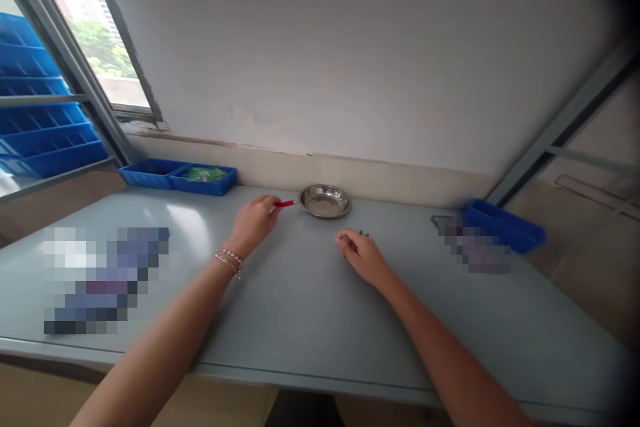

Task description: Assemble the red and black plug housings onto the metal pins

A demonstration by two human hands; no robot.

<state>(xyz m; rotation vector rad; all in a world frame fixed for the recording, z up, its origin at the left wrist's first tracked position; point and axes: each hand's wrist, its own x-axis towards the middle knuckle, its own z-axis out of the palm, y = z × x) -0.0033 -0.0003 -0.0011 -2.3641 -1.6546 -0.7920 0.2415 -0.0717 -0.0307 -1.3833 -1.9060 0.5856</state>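
My left hand (256, 221) is closed around a slim red pen-like object (286, 203), whose pale tip points right. That tip is close to the rim of a round, shallow metal dish (324, 217) standing near the wall; whether they touch is hard to tell. Nearer to me and right of the dish, my right hand (364, 255) is closed, fingers curled and thumb against them. Small dark bits (367, 234) show just past its knuckles; I cannot make out what they are or what the fingers hold.
Two blue bins (203, 190) stand at the table's back left, one with green packets (205, 175). Another blue bin (505, 230) is at the right. Blurred-out items (107, 287) lie on the grey table (300, 320). Stacked blue trays (40, 113) stand beyond the left frame.
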